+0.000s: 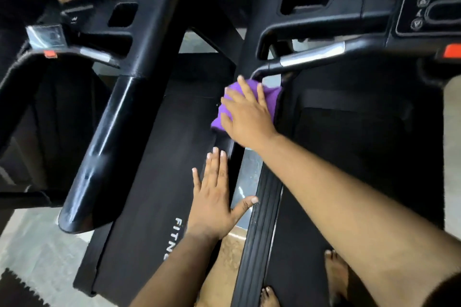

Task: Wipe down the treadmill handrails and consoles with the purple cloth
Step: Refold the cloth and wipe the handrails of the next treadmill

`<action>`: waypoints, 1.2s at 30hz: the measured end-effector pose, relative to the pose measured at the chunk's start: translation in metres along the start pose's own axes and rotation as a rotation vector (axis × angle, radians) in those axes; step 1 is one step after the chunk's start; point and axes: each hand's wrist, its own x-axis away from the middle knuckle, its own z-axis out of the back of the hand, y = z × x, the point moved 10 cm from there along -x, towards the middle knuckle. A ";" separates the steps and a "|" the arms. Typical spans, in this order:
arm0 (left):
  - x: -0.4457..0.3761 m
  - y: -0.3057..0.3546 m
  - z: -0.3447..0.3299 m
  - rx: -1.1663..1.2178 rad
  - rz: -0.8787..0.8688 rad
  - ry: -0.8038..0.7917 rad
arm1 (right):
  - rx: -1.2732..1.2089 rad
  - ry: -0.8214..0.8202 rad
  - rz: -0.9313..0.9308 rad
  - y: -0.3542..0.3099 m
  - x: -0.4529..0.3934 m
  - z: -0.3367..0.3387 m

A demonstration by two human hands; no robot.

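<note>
Purple cloth (252,97) is pressed flat under the right hand (245,117), fingers nearly straight, on the side handrail (225,142) of the right treadmill, at 12 o'clock from the left hand (215,197), which is spread open and holds nothing. Judgement: the cloth should be wrapped round the rail, then drawn along in overlapping strokes; console (429,12) at 2 o'clock appears not yet reached

white letters reading "fitn", cut off by the left forearm, are running along the black treadmill deck (149,157) just beside the left hand (214,204). up-arrow and down-arrow signs are showing on the console button panel (421,11), well above the right hand (245,117).
</note>
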 end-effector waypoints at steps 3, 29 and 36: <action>0.011 -0.005 0.001 0.014 0.084 0.044 | -0.005 -0.120 0.213 -0.008 0.026 -0.001; 0.144 -0.066 0.003 0.677 0.428 0.117 | -0.536 -0.091 -0.107 -0.110 0.237 -0.038; 0.157 -0.025 0.038 0.943 0.229 0.082 | -0.696 -0.126 -0.252 -0.104 0.277 0.016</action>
